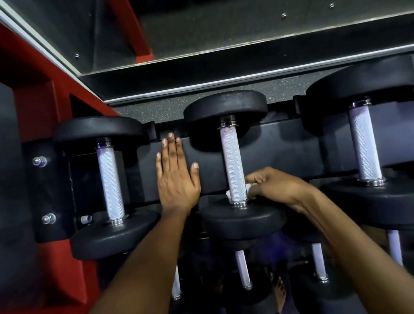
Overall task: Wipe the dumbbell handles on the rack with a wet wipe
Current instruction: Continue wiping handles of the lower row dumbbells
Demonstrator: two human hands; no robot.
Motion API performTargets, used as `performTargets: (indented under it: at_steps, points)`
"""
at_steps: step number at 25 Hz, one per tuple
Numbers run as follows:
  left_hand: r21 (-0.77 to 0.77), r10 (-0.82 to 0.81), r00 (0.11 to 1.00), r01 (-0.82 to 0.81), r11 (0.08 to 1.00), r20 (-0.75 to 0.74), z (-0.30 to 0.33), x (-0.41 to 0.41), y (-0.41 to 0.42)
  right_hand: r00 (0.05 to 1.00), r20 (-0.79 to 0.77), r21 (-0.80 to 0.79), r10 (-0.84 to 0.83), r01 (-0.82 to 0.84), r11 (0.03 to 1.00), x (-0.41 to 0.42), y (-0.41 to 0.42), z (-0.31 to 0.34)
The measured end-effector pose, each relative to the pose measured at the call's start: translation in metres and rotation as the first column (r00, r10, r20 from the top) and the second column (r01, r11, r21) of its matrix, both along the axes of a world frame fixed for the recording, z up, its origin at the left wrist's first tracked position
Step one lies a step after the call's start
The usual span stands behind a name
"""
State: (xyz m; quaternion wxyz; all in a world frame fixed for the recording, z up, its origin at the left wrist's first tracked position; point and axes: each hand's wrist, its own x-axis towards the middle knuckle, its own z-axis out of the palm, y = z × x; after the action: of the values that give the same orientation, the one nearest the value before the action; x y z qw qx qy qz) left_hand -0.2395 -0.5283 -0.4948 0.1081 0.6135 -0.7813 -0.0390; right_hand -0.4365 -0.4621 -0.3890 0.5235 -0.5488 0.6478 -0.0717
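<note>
- Head view: the right hand (270, 185), at centre right of the frame, has its grip curled around the lower end of the middle dumbbell handle (233, 164), pinching a white wet wipe (229, 194) against the metal just above the near weight plate.
- The left hand (176, 178) lies flat and open, fingers straight, pressed on the black rack (288, 149) panel between the left dumbbell (110, 184) and the middle one.
- The middle handle's long axis runs up and down the frame, one plate far, one near.
- A right dumbbell (363, 141) sits parallel at the frame's right.
</note>
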Motion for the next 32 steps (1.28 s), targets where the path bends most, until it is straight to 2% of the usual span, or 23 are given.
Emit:
performTargets:
  at_steps: [1,2,3,4,6,7,9,11,12,13,14,16,19,22,23,24,25,27,29,32]
  points:
    - [0.0,-0.002,1.0,0.002,1.0,0.0,0.0,0.0,0.0,0.999,-0.025,0.023,-0.027,0.027,0.999,0.002,0.003,0.005]
    - [0.002,0.001,1.0,-0.001,1.0,-0.003,-0.001,0.0,-0.001,0.992,-0.124,0.001,-0.003,0.003,1.0,0.005,0.008,0.005]
    - [0.004,0.002,1.0,-0.002,1.0,-0.005,-0.001,0.001,-0.001,0.962,-0.269,-0.039,0.042,-0.055,0.998,0.013,0.013,0.015]
    - [0.005,0.0,1.0,0.0,1.0,-0.008,-0.001,0.001,-0.001,0.944,-0.312,-0.089,0.104,-0.138,0.986,0.025,0.014,0.026]
    - [0.002,-0.01,1.0,0.01,1.0,-0.017,-0.001,0.002,-0.001,0.946,-0.205,-0.224,0.249,-0.293,0.929,0.046,0.001,0.04]
    - [0.003,-0.014,1.0,0.014,1.0,-0.022,-0.001,0.003,-0.002,0.918,-0.222,-0.29,0.329,-0.384,0.877,0.051,-0.01,0.04]
    - [0.003,-0.013,0.999,0.013,1.0,-0.029,-0.001,0.004,-0.002,0.807,-0.347,-0.246,0.478,-0.57,0.784,0.046,-0.029,0.029]
    - [-0.005,-0.013,1.0,0.013,1.0,-0.023,-0.002,0.003,0.0,0.705,-0.368,-0.214,0.606,-0.698,0.683,0.028,-0.024,0.017]
    - [-0.005,-0.013,1.0,0.013,1.0,-0.02,-0.002,0.003,-0.001,0.69,-0.342,-0.248,0.638,-0.721,0.647,0.016,-0.018,0.015]
    - [-0.002,-0.01,1.0,0.01,1.0,-0.018,-0.001,0.003,-0.001,0.715,-0.296,-0.315,0.633,-0.699,0.642,0.006,-0.01,0.016]
    - [0.001,-0.005,1.0,0.005,1.0,-0.017,-0.001,0.003,0.0,0.758,-0.222,-0.385,0.613,-0.646,0.66,0.0,-0.004,0.018]
    - [0.003,0.003,1.0,-0.003,1.0,-0.018,0.0,0.003,0.001,0.775,-0.184,-0.453,0.605,-0.613,0.647,-0.006,0.004,0.017]
    - [0.018,-0.003,1.0,0.003,1.0,-0.018,0.0,0.003,0.001,0.871,-0.069,-0.442,0.486,-0.464,0.768,-0.019,0.014,0.013]
    - [0.005,0.001,1.0,-0.001,1.0,-0.012,-0.001,0.002,0.001,0.961,-0.131,-0.294,0.244,-0.273,0.916,-0.039,0.018,0.008]
    - [0.004,0.002,1.0,-0.002,1.0,-0.01,-0.001,0.002,0.001,0.988,-0.099,-0.235,0.121,-0.142,0.962,-0.04,0.014,0.001]
    - [0.006,0.001,1.0,-0.001,1.0,-0.006,-0.001,0.002,0.001,0.999,0.04,-0.121,-0.013,0.018,0.992,-0.034,0.008,-0.004]
    - [0.004,0.001,1.0,-0.001,1.0,0.001,-0.001,0.002,0.002,0.964,0.232,0.061,-0.127,0.115,0.991,-0.022,0.001,-0.011]
    - [-0.007,0.004,1.0,-0.004,1.0,0.011,-0.001,0.002,0.002,0.828,0.489,0.362,-0.274,0.093,0.928,-0.005,-0.012,-0.025]
    - [-0.013,0.004,1.0,-0.003,1.0,0.011,-0.002,0.003,0.002,0.754,0.582,0.443,-0.305,0.021,0.896,-0.008,-0.017,-0.032]
    - [-0.019,-0.001,1.0,0.001,1.0,0.01,-0.002,0.002,0.001,0.696,0.658,0.435,-0.287,-0.04,0.9,-0.031,-0.012,-0.036]
